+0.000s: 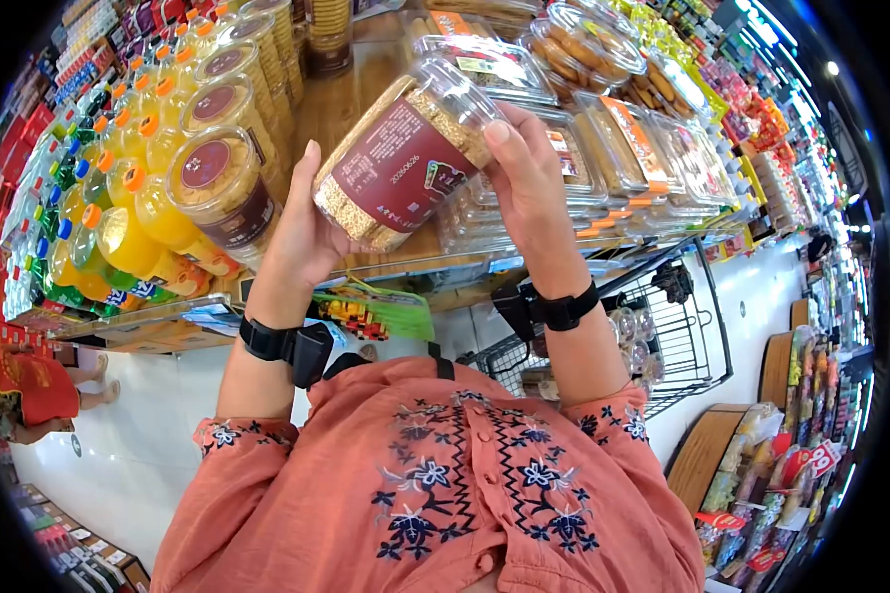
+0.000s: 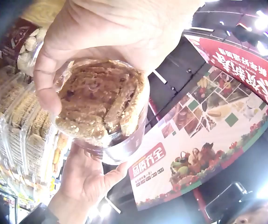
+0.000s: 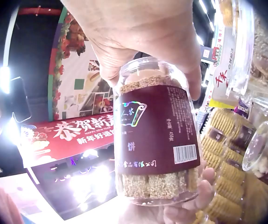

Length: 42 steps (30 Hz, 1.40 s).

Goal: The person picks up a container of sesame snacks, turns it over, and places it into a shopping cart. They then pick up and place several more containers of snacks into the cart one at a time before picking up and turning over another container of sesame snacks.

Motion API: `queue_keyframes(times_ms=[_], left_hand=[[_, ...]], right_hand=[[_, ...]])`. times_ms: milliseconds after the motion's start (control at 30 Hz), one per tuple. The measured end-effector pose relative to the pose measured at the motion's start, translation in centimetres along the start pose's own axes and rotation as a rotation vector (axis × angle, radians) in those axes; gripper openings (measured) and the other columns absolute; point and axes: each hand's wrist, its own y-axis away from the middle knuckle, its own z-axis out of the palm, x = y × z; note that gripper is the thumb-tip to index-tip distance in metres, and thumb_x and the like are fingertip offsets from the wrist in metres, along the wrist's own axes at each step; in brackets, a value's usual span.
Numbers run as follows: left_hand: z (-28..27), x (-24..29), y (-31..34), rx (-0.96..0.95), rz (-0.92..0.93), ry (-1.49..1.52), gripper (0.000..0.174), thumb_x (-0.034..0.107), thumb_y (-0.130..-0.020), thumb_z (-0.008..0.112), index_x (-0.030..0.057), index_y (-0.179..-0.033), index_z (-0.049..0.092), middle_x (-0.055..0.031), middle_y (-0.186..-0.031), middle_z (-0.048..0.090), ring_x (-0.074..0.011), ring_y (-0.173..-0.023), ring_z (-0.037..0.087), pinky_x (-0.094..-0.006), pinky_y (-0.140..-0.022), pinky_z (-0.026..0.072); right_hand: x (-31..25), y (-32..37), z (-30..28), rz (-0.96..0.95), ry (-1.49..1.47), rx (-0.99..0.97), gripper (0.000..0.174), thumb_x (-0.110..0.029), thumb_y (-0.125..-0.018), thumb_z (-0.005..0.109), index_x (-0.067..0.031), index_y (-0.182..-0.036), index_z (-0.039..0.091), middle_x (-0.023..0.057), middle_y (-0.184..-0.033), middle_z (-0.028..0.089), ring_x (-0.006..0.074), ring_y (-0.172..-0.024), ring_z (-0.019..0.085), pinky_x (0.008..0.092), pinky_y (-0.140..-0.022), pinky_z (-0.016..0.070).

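Observation:
A clear plastic jar of sesame biscuits (image 1: 405,163) with a dark red label is held tilted between both hands. My right hand (image 1: 529,183) grips it at the lid end, thumb on the near side. At the base end, my left hand (image 1: 311,227) holds it with the thumb up along the side. The left wrist view looks onto the jar's base (image 2: 96,100), where seed-coated sticks show through the plastic. A barcode and printing on the label (image 3: 159,130) face the right wrist camera.
Round tubs of biscuits (image 1: 213,178) and orange drink bottles (image 1: 133,222) crowd the left of the wooden display table (image 1: 361,84). Clear packs of biscuits (image 1: 618,143) are stacked to the right. A shopping cart (image 1: 667,341) holding jars stands below the table edge. Another person's legs (image 1: 94,381) show at far left.

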Motion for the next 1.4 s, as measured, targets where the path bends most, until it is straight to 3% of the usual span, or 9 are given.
queue_keyframes(times_ms=[133,433,567,700,833,867,1067,1167,1400], left_hand=[[-1.1,-0.3,0.2,-0.08,-0.031,0.116,0.066,0.058,-0.106,0.039,0.0085,-0.147,0.048,-0.0139,-0.141,0.06,-0.0306,-0.124,0.063,-0.0494,-0.103,0.0532],[-2.4,-1.9,0.0,-0.002,-0.066,0.205,0.072,0.063,-0.106,0.029,0.0094,-0.151,0.043,-0.0139,-0.144,0.058,-0.0307,-0.127,0.061,-0.0503,-0.104,0.0517],[-6.5,-5.0,-0.4,0.072,-0.068,0.262,0.068,0.06,-0.107,0.029,0.0094,-0.149,0.045,-0.0125,-0.143,0.059,-0.0289,-0.127,0.061,-0.0489,-0.102,0.0534],[-10.1,-7.6,0.0,-0.017,-0.067,0.277,0.061,0.054,-0.109,0.029,0.0133,-0.154,0.037,-0.012,-0.153,0.048,-0.0288,-0.135,0.055,-0.0511,-0.11,0.0492],[-11.4,-8.6,0.6,0.083,-0.085,0.27,0.06,0.053,-0.11,0.028,0.0122,-0.154,0.036,-0.0107,-0.153,0.048,-0.028,-0.134,0.055,-0.0497,-0.109,0.0506],[-11.8,-9.1,0.8,0.18,-0.095,0.232,0.066,0.061,-0.107,0.028,0.0128,-0.151,0.04,-0.0128,-0.148,0.052,-0.0331,-0.128,0.059,-0.05,-0.103,0.0543],[-15.7,-10.0,1.9,0.293,-0.382,0.105,0.083,0.07,-0.102,0.035,-0.0055,-0.137,0.042,-0.029,-0.138,0.053,-0.0419,-0.127,0.058,-0.0529,-0.102,0.0534],[-14.9,-9.1,1.7,0.309,-0.338,0.056,0.084,0.067,-0.103,0.033,-0.0096,-0.134,0.045,-0.0309,-0.134,0.056,-0.0382,-0.124,0.061,-0.0481,-0.101,0.0544],[-14.4,-7.6,1.0,0.336,-0.146,0.109,0.062,0.05,-0.109,0.039,-0.0054,-0.136,0.046,-0.028,-0.131,0.058,-0.039,-0.124,0.06,-0.049,-0.106,0.0513]], right_hand=[[0.5,-0.6,0.3,0.017,-0.001,-0.024,0.069,-0.04,-0.092,0.075,0.0046,-0.135,0.046,0.0127,-0.124,0.058,0.015,-0.113,0.055,0.0301,-0.099,0.0438],[0.8,-1.6,1.7,0.05,0.168,-0.13,0.082,-0.041,-0.085,0.084,0.0054,-0.138,0.044,0.0178,-0.129,0.057,0.0226,-0.12,0.057,0.0359,-0.103,0.046],[3.7,-1.7,2.4,-0.06,0.454,-0.137,0.088,-0.038,-0.075,0.09,0.0064,-0.137,0.045,0.0206,-0.129,0.056,0.0276,-0.12,0.059,0.0387,-0.103,0.0474],[7.4,-0.4,4.1,-0.309,0.731,-0.183,0.088,-0.032,-0.068,0.091,0.0038,-0.136,0.047,0.0227,-0.125,0.053,0.0359,-0.119,0.055,0.0441,-0.104,0.0454],[11.3,0.1,5.1,-0.289,0.738,-0.225,0.087,-0.03,-0.067,0.09,0.0032,-0.135,0.047,0.0227,-0.129,0.05,0.0391,-0.123,0.051,0.0435,-0.108,0.0432],[12.2,0.0,5.1,-0.281,0.728,-0.234,0.087,-0.029,-0.067,0.09,0.0031,-0.135,0.047,0.0228,-0.129,0.049,0.0398,-0.124,0.051,0.0436,-0.108,0.0429],[16.6,-1.1,5.3,-0.364,0.814,-0.23,0.086,-0.027,-0.065,0.091,-0.0012,-0.135,0.048,0.0236,-0.134,0.046,0.0439,-0.128,0.047,0.0467,-0.109,0.0426],[17.6,-1.4,6.2,-0.389,0.832,-0.231,0.086,-0.026,-0.064,0.092,-0.0029,-0.135,0.049,0.0253,-0.137,0.045,0.0468,-0.128,0.047,0.0475,-0.108,0.0434],[19.7,-1.7,6.6,-0.343,0.83,-0.268,0.085,-0.023,-0.066,0.09,-0.0031,-0.138,0.049,0.0273,-0.141,0.045,0.0469,-0.131,0.047,0.0461,-0.11,0.0427]])
